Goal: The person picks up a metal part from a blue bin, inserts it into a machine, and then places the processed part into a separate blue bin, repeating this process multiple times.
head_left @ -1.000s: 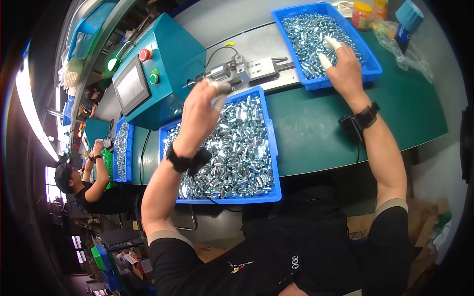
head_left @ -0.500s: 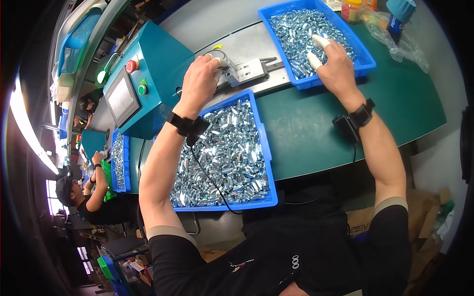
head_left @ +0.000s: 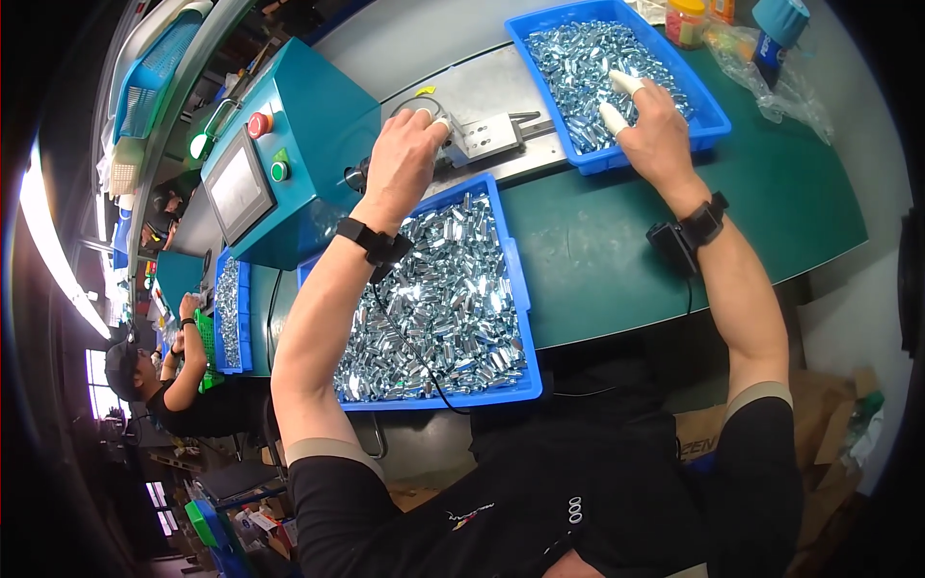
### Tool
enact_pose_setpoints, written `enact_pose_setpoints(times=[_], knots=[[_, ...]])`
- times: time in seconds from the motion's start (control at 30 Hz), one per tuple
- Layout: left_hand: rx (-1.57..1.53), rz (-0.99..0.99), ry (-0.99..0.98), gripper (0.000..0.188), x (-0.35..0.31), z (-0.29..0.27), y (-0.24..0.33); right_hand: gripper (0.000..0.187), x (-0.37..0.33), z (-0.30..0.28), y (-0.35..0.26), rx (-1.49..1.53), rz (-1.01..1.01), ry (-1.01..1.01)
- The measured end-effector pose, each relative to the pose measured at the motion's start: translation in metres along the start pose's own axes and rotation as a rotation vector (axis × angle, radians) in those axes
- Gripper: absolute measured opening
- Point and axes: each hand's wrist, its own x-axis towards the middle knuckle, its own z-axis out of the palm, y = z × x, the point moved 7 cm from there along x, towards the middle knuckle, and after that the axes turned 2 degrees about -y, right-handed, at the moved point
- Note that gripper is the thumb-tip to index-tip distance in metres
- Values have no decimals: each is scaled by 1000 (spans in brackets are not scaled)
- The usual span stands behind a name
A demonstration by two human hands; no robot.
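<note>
My left hand [head_left: 403,164] is at the metal fixture [head_left: 491,137] beside the teal machine [head_left: 313,135]. Its fingers are bent and closed, white cots show on the tips, and whatever they pinch is hidden. Over the far blue bin [head_left: 715,123], my right hand [head_left: 658,133] has its thumb and forefinger apart, both in white finger cots. Their tips touch the small shiny metal parts [head_left: 588,58] heaped there, and no part shows between them. Below my left hand stands a nearer blue bin [head_left: 523,318], full of similar metal parts [head_left: 434,308].
A screen [head_left: 238,193], a red knob [head_left: 259,125] and a green button [head_left: 279,171] are on the machine. At the back right are a yellow-lidded jar [head_left: 685,21], a clear plastic bag [head_left: 776,91] and a blue-capped bottle [head_left: 774,43]. Another person [head_left: 173,385] works at far left.
My left hand has shifted slightly right along the fixture, and a dark round machine part now shows to its left. My right hand stays in nearly the same place over the far bin.
</note>
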Motion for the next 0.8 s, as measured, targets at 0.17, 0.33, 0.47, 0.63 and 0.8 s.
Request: enact_pose_setpoints(times=[0.17, 0.33, 0.47, 0.63, 0.8], knots=[[-3, 7, -36, 14, -8, -7, 0, 44, -3, 4, -22, 34, -78, -6], [-117, -91, 70, 28, -37, -41, 10, 54, -4, 33, -78, 469, -82, -279], [-249, -194, -33, 37, -80, -59, 26, 62, -1, 80, -110, 773, 30, -499], [-417, -309, -33, 34, -143, -94, 66, 65, -1, 114, -123, 957, 83, -605], [-515, -498, 37, 33, -209, -111, 100, 65, 1, 120, -130, 944, 66, -635]])
